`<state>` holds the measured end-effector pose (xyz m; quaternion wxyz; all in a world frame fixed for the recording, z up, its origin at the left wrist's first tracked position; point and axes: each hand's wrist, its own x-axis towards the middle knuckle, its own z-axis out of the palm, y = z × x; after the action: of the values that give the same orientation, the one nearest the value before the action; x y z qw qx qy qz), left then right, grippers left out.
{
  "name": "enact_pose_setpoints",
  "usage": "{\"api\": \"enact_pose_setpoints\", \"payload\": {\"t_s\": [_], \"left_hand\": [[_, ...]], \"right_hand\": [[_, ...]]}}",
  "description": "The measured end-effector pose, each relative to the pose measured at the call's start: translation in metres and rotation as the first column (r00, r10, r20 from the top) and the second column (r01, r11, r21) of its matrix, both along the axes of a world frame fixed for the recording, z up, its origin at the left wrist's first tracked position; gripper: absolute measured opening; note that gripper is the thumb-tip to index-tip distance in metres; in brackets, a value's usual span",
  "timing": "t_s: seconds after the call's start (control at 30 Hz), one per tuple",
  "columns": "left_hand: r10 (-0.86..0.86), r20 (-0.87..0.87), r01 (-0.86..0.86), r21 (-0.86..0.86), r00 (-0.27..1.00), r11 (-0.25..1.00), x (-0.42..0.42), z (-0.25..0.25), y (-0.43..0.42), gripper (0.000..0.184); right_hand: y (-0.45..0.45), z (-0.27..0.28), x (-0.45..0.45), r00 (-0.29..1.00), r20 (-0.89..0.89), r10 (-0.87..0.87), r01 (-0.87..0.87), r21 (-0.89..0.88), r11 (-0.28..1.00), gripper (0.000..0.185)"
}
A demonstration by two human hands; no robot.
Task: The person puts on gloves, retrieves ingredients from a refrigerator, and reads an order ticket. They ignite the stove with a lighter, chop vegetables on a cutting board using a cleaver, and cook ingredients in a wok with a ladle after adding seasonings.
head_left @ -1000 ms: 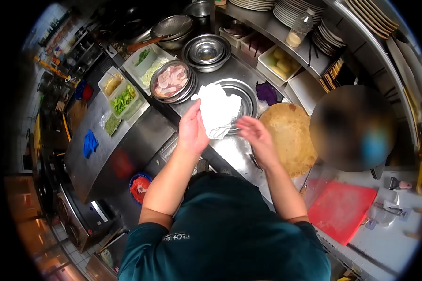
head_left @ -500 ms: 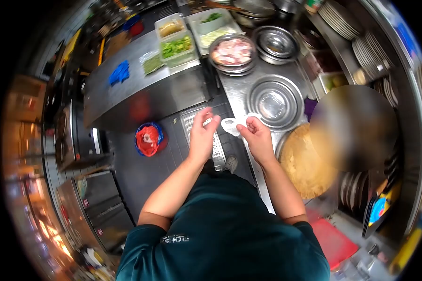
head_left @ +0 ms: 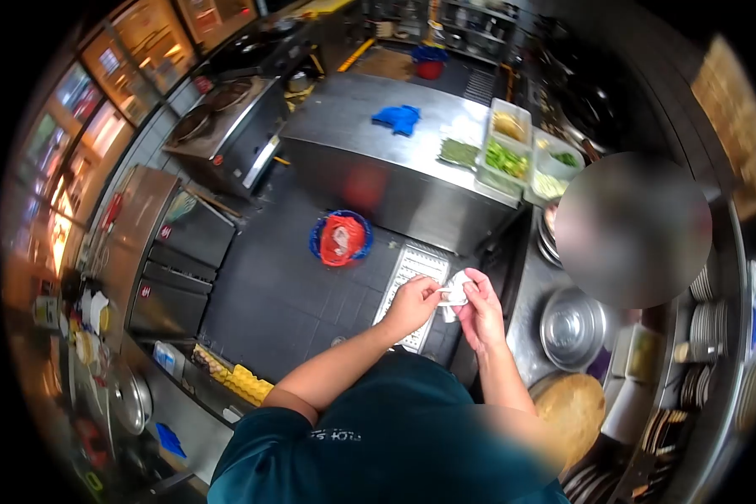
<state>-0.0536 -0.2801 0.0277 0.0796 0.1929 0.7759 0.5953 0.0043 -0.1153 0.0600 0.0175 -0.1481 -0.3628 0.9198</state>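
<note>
A small crumpled white piece [head_left: 454, 291], thin like tissue or plastic film, is between my two hands. My right hand [head_left: 482, 312] grips it between thumb and fingers, and part of it hangs below. On the other side, the fingertips of my left hand [head_left: 415, 306] pinch its edge. Both hands are held in front of my body, above a slotted metal floor grate [head_left: 413, 273]. What exactly the white piece is cannot be made out.
A bin with a red liner [head_left: 342, 238] stands on the dark floor. Ahead, a steel counter [head_left: 336, 109] carries a blue cloth [head_left: 396, 119] and tubs of greens [head_left: 506, 158]. To the right are a metal bowl [head_left: 573, 329] and a round wooden board [head_left: 573, 412]. A blurred disc hides part there.
My left hand, apart with fingers spread before, has closed on the white piece held in my right hand. The view has turned left, showing more floor and the left side of the kitchen.
</note>
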Motion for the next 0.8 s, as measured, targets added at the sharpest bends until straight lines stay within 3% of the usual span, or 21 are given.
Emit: {"api": "enact_pose_setpoints", "payload": {"t_s": [0.03, 0.1, 0.17, 0.23, 0.33, 0.43, 0.47, 0.53, 0.6, 0.67, 0.8], "left_hand": [[0.002, 0.223, -0.037, 0.152, 0.975, 0.988, -0.005, -0.005, -0.019, 0.009], [-0.138, 0.596, -0.117, 0.369, 0.791, 0.922, -0.019, 0.004, -0.068, 0.006], [-0.360, 0.666, -0.198, 0.609, 0.653, 0.768, -0.028, 0.006, -0.115, 0.005], [-0.562, 0.626, -0.269, 0.762, 0.540, 0.589, -0.031, 0.007, -0.161, 0.003], [-0.583, 0.684, -0.361, 0.728, 0.438, 0.583, -0.037, 0.019, -0.228, 0.005], [-0.350, 0.673, -0.031, 0.484, 0.652, 0.874, -0.040, 0.021, -0.303, 0.008], [-0.270, 0.694, -0.067, 0.417, 0.667, 0.907, -0.040, 0.027, -0.322, 0.011], [-0.256, 0.626, -0.090, 0.466, 0.737, 0.880, -0.038, 0.012, -0.355, 0.012], [-0.247, 0.701, -0.409, 0.625, 0.669, 0.665, -0.031, 0.020, -0.388, 0.003], [-0.220, 0.678, -0.516, 0.696, 0.701, 0.499, -0.021, 0.001, -0.412, 0.005], [-0.270, 0.635, -0.504, 0.754, 0.723, 0.422, 0.006, -0.004, -0.451, 0.012]], "right_hand": [[-0.017, -0.007, -0.011, 1.000, -0.012, 0.017, -0.017, -0.012, 1.000, 0.032], [-0.056, -0.017, -0.032, 0.999, -0.012, 0.052, -0.052, -0.010, 0.999, 0.033], [-0.097, -0.020, -0.051, 0.995, 0.019, 0.098, -0.098, 0.024, 0.995, 0.039], [-0.139, -0.033, -0.071, 0.986, 0.036, 0.162, -0.162, 0.002, 0.987, 0.040], [-0.202, -0.034, -0.096, 0.969, 0.052, 0.242, -0.244, 0.035, 0.969, 0.041], [-0.269, -0.043, -0.121, 0.921, 0.040, 0.386, -0.387, 0.188, 0.903, 0.042], [-0.288, -0.041, -0.125, 0.901, 0.042, 0.432, -0.432, 0.191, 0.881, 0.044], [-0.321, -0.028, -0.135, 0.842, 0.000, 0.539, -0.525, 0.227, 0.820, 0.045], [-0.354, -0.016, -0.149, 0.784, -0.029, 0.620, -0.600, 0.219, 0.769, 0.049], [-0.381, -0.011, -0.157, 0.678, 0.006, 0.735, -0.702, 0.301, 0.646, 0.051], [-0.424, -0.009, -0.177, 0.412, 0.018, 0.911, -0.853, 0.359, 0.379, 0.057]]}}
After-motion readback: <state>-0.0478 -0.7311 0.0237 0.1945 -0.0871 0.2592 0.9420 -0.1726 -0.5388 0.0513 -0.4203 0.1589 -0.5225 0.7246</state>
